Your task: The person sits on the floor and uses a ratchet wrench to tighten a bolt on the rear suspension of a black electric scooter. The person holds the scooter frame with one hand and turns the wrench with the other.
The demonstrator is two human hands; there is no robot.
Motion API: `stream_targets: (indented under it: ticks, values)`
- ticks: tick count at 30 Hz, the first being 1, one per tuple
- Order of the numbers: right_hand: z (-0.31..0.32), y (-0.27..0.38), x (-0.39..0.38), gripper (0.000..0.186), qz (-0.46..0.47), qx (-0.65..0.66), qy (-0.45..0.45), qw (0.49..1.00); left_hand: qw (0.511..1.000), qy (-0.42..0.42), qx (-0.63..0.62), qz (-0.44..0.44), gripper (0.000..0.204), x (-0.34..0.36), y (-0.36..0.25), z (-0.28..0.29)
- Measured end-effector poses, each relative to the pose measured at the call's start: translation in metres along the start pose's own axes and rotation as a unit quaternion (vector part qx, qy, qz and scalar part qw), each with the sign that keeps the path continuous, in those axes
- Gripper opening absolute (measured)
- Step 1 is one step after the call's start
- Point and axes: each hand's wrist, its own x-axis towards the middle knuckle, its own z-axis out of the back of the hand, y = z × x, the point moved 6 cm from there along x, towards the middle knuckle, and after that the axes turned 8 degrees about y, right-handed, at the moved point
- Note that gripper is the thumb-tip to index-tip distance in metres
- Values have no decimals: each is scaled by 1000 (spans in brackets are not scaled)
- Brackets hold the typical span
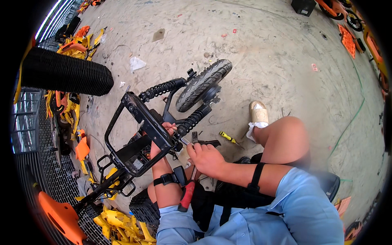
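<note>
A black scooter frame (139, 126) with a tyred wheel (192, 94) and two coil shock absorbers (190, 122) lies tilted before me. My left hand (166, 128) reaches under the black bracket, fingers curled at the near shock's end on something too small to name. My right hand (206, 159), closed on a silver metal tool (185, 141), is just right of that joint. A red-handled tool (187, 196) with a metal shaft slants below my right hand. On the floor beside the joint lies a yellow screwdriver (226, 136).
A tall stack of black parts (67, 71) stands upper left. Orange and yellow panels (61, 212) are piled along the left and bottom. Scooters (373, 49) and a black box (302, 7) line the upper right. A green cord (359, 98) runs along the concrete floor (286, 65).
</note>
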Motion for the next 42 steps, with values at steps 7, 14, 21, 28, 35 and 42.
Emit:
stream_targets:
  ticks: [7, 14, 21, 28, 35, 42]
  values:
    - [-2, 17, 6, 41, 60, -126, 24, 990, 1000, -27, 0, 12, 19, -1, -2, 0]
    - [0, 23, 5, 41, 103, -138, -36, 984, 997, -42, -9, 62, 21, -8, -24, -28]
    - [-3, 7, 4, 33, 77, 28, -48, 995, 999, -5, 22, 49, 32, -6, -24, -29]
    - [-3, -1, 7, 37, 10, 175, -47, 983, 998, -13, 58, 29, 29, -9, -31, -27]
    - [-4, -3, 6, 36, 4, 229, -40, 973, 997, -33, 55, 40, 34, -6, -17, -14]
    - [-4, -3, 7, 38, 4, 224, -28, 974, 999, -3, 12, 40, 35, -4, -19, -19]
